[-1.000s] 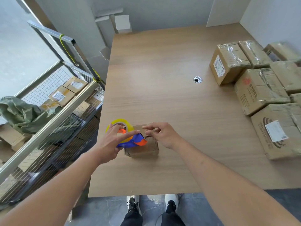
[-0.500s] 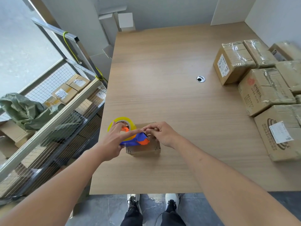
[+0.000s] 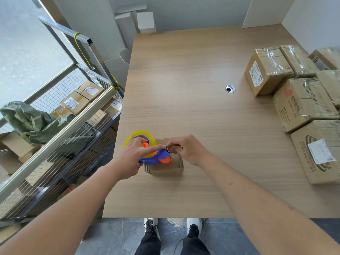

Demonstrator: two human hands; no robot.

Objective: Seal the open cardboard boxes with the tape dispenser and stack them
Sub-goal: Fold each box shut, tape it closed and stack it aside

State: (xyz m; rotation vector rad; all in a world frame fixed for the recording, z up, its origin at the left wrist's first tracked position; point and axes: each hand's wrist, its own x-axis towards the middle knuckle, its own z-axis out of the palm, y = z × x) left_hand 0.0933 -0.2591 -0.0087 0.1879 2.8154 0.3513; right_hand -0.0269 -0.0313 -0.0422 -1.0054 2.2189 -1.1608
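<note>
A small box (image 3: 165, 162) stands on the wooden table (image 3: 193, 100) at lower centre of the frame, close to the table's left and near edges. The left hand (image 3: 132, 159) grips the handle of a blue and orange dispenser (image 3: 158, 157) carrying a yellow tape roll (image 3: 140, 138); its index finger lies extended along the top of the dispenser, the remaining fingers curl around the handle, and the thumb is hidden. The dispenser's head rests on the box's top at its left edge, the roll projecting beyond the box toward the upper left. The right hand (image 3: 187, 150) rests on the box's top, thumb and forefinger pinched together just beside the dispenser's head; whether they grasp a tape end cannot be told. At the right edge of the frame a group of larger taped boxes (image 3: 301, 103) sits on the table, several bearing white labels, well apart from the small box. A round metal grommet (image 3: 230, 88) is set into the table between the hands and that group. At left, a wire-mesh cart (image 3: 60, 137) holds further labelled boxes and a crumpled green sack (image 3: 27, 120). White boards (image 3: 139, 21) lean against the wall beyond the table's far left corner. The person's shoes (image 3: 173, 225) appear at bottom centre, on a grey floor.
</note>
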